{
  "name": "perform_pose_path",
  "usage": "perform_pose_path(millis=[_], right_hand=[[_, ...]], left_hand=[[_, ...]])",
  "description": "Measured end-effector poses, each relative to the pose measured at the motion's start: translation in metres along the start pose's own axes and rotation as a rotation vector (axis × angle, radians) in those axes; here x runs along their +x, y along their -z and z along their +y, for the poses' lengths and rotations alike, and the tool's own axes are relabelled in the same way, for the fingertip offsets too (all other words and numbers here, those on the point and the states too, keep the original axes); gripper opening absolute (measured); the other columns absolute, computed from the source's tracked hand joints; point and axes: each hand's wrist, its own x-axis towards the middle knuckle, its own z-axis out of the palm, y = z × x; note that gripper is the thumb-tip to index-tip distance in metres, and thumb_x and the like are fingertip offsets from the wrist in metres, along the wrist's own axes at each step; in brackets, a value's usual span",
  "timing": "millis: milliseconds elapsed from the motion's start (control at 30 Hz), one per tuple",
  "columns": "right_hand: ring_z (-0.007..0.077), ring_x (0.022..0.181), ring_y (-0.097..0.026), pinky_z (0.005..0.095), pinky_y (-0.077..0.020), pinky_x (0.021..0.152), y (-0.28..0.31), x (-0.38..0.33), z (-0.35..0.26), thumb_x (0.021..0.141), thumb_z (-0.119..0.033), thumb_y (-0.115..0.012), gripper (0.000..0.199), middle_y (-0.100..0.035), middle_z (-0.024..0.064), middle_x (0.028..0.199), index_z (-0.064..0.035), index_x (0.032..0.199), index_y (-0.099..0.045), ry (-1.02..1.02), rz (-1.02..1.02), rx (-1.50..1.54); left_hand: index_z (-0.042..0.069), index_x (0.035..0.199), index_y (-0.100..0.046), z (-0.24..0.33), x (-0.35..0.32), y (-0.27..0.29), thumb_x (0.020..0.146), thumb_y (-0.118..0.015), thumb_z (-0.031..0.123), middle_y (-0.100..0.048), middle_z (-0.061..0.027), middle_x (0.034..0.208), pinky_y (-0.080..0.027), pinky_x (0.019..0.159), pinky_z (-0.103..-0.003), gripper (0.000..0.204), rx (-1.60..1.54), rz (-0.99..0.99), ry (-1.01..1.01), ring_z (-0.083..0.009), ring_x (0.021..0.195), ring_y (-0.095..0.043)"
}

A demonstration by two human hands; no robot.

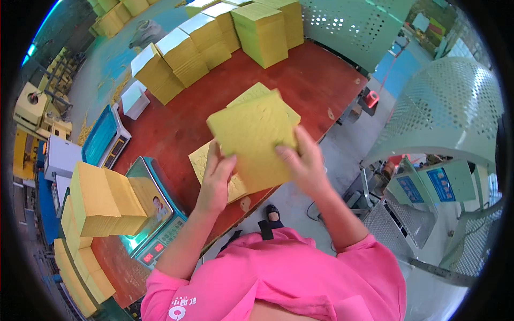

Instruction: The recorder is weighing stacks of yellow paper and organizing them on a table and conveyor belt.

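Observation:
A squarish wad of yellow paper sheets [251, 134] is held up in front of me, slightly blurred, its surface dented and wrinkled. My left hand [217, 179] grips its near left edge, thumb on top. On the opposite side my right hand [305, 163] clasps the right edge, the thumb pressed on the upper face. Beneath the wad, more yellow paper lies on the red table [198, 117]: one pile [254, 92] shows beyond it, another pile [199, 158] sticks out at the left by my left hand. How thick the held wad is, I cannot tell.
A teal digital scale [170, 227] at left bears tall yellow paper stacks [101, 200]. Behind it sits a second scale [110, 142]. Tall paper stacks [262, 37] line the table's far edge. Green perforated machine guards [439, 107] stand at right, beside a red tape roll [371, 99].

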Motion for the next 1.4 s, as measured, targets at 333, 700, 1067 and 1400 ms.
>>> perform_pose_path(millis=[333,700,1067,1400], right_hand=[[0.0137,0.088,-0.067,0.0296,-0.054,0.077,0.072,0.136,0.019,0.097,-0.017,-0.06,0.026,-0.067,0.0078,0.104,0.0016,0.116,-0.06,-0.246,0.005,0.646],[0.0173,0.101,-0.062,0.0317,-0.048,0.09,0.014,0.15,0.051,0.092,-0.015,-0.06,0.042,-0.066,0.0118,0.111,0.0061,0.128,-0.056,-0.363,-0.345,0.073],[0.0188,0.1,-0.063,0.0316,-0.0485,0.089,0.013,0.145,0.07,0.09,-0.013,-0.061,0.043,-0.067,0.0139,0.112,0.0042,0.13,-0.055,-0.234,-0.324,-0.14],[0.0208,0.094,-0.067,0.0321,-0.0514,0.083,0.005,0.136,0.062,0.085,-0.02,-0.069,0.044,-0.069,0.0169,0.107,0.0012,0.122,-0.062,-0.107,-0.219,-0.391]], left_hand=[[0.003,0.141,-0.044,-0.041,0.098,0.0,0.092,-0.06,0.02,-0.054,-0.0076,0.135,-0.031,0.111,-0.04,0.054,0.118,0.088,0.204,-0.0196,0.127,-0.047],[0.005,0.144,-0.042,-0.089,0.105,-0.014,0.098,-0.052,0.014,-0.051,-0.0069,0.142,-0.03,0.112,-0.034,0.048,-0.09,0.285,0.129,-0.0163,0.131,-0.045],[-0.004,0.148,-0.032,-0.079,0.093,-0.023,0.095,-0.043,0.009,-0.041,-0.0148,0.15,-0.023,0.116,-0.034,0.056,-0.09,0.32,0.124,-0.0219,0.141,-0.033],[-0.002,0.129,-0.052,-0.08,0.1,-0.019,0.094,-0.056,0.021,-0.061,-0.0146,0.121,-0.044,0.097,-0.036,0.042,-0.043,0.383,0.063,-0.0236,0.112,-0.058]])
